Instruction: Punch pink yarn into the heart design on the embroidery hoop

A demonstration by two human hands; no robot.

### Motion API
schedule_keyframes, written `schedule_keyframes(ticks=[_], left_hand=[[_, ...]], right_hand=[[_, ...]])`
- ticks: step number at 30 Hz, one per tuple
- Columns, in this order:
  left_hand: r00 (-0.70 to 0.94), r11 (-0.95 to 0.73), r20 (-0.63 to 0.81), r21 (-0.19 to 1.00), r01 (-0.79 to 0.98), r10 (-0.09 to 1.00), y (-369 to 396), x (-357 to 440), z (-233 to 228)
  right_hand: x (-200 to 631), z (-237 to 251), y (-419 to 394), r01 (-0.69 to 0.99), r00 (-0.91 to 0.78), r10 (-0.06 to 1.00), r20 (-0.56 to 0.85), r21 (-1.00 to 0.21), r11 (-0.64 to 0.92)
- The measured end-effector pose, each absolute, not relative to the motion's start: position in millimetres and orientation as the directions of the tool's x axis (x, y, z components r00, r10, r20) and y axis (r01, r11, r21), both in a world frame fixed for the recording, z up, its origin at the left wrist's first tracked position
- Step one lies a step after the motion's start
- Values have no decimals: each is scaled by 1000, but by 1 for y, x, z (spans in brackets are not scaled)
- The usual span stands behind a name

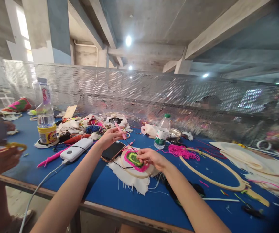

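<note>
Handling black yarn (132, 147) over the hooped punch-needle piece (131, 158), on the surface (100, 191): pink and green filled, outer cloth (134, 183) bare, so looks part-done. Left hand (110, 137) loosely closed on pink punch needle (123, 134), behind-left of piece; right hand (151, 158) pinches the yarn over it. Phone (112, 150) just left, green-capped bottle (162, 132) behind-right.

On the blue desk (100, 194), a round pink-and-green looped-yarn piece (131, 158) lies before and right of a flat black phone (112, 150), a white rectangular plastic power bank (77, 150) farther left. A green-capped clear plastic bottle (163, 133) stands behind right, left of a pink yarn bundle (181, 151).
</note>
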State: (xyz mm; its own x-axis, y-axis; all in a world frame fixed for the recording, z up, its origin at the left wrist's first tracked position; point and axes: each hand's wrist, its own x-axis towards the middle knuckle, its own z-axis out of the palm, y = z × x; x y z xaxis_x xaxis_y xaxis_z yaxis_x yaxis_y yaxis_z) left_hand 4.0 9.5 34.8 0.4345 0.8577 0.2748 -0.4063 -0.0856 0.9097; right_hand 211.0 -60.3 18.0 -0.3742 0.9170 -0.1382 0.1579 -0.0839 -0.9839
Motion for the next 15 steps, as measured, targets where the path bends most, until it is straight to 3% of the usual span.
schedule_keyframes(ticks=[7,12,15], left_hand=[[499,-103,264,940,-326,825,7,14,28],[649,-100,211,974,-204,731,-1,32,19],[622,-126,227,971,-203,749,-1,33,17]], right_hand=[[210,15,-58,112,-329,938,-105,-991,-72],[204,9,-56,12,-360,931,-63,-998,-63],[203,9,-58,14,-363,930,-58,-998,-57]])
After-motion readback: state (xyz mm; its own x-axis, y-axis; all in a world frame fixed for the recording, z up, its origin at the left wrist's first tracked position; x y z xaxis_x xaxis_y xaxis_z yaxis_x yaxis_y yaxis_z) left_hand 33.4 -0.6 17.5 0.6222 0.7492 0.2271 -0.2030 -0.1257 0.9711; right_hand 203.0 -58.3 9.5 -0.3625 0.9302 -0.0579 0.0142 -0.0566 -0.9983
